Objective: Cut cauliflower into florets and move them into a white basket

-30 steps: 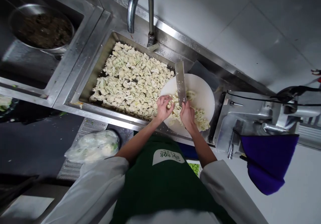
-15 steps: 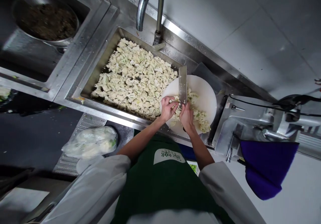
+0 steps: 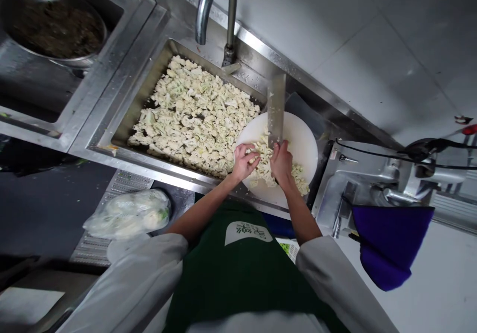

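Note:
My right hand [image 3: 282, 165] is closed around the handle of a cleaver [image 3: 276, 107], its broad blade raised and pointing away from me, slightly blurred. Chopped cauliflower [image 3: 266, 170] lies in a loose heap on a round white cutting board [image 3: 306, 139], beneath and around both hands. On the board's left side, my left hand [image 3: 245, 163] has its fingers curled, thumb and fingertips pinching a small piece of cauliflower. Bits of cauliflower stick to the blade. Left of the board, a sink basin [image 3: 139, 102] holds a wide layer of cauliflower florets [image 3: 197, 117].
A curved faucet [image 3: 203, 17] rises behind the basin. At upper left, a metal bowl [image 3: 100, 22] contains something dark. A plastic bag of cauliflower [image 3: 128, 213] sits low on the left. To the right are metal equipment [image 3: 367, 171] and a purple cloth [image 3: 391, 241].
The cleaver has lifted from the cauliflower, and my right hand has moved slightly away from the left one. My left hand's fingers have opened a little. The whole view has shifted slightly.

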A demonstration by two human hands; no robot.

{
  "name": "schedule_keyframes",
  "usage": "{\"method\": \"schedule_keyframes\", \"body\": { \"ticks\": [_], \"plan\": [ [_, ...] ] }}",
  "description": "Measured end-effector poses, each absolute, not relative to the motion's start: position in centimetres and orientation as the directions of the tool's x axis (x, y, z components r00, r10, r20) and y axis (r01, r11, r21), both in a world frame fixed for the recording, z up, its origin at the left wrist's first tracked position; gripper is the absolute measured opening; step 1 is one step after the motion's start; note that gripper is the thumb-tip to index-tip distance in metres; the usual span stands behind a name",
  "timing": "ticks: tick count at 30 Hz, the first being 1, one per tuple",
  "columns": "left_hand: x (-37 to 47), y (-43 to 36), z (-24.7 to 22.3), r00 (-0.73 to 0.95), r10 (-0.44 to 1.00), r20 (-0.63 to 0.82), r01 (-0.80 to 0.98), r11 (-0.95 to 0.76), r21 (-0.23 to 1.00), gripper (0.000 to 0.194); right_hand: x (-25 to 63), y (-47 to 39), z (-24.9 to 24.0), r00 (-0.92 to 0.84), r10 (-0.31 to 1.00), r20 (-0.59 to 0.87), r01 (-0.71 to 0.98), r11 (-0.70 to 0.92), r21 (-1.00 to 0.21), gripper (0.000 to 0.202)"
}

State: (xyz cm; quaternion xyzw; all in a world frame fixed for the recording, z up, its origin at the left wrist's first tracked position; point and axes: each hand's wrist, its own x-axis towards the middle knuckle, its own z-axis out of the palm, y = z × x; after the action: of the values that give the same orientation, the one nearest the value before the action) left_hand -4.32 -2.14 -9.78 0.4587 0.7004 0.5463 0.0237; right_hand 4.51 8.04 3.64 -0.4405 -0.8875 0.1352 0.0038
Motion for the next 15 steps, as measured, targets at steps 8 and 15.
{"method": "schedule_keyframes", "body": {
  "ticks": [8, 15],
  "plan": [
    [-4.1, -2.0, -9.6, -0.591, 0.674, 0.443, 0.628, 0.039, 0.778, 0.022, 5.2, 7.3, 2.1, -0.624, 0.781, -0.040, 0.759, 0.593, -0.268, 0.041],
    [-4.5, -2.3, -9.6, -0.585, 0.676, 0.448, 0.624, 0.022, 0.781, 0.022, 3.3, 8.2, 0.7, -0.628, 0.760, -0.167, 0.777, 0.602, -0.182, 0.036]
  ]
}}
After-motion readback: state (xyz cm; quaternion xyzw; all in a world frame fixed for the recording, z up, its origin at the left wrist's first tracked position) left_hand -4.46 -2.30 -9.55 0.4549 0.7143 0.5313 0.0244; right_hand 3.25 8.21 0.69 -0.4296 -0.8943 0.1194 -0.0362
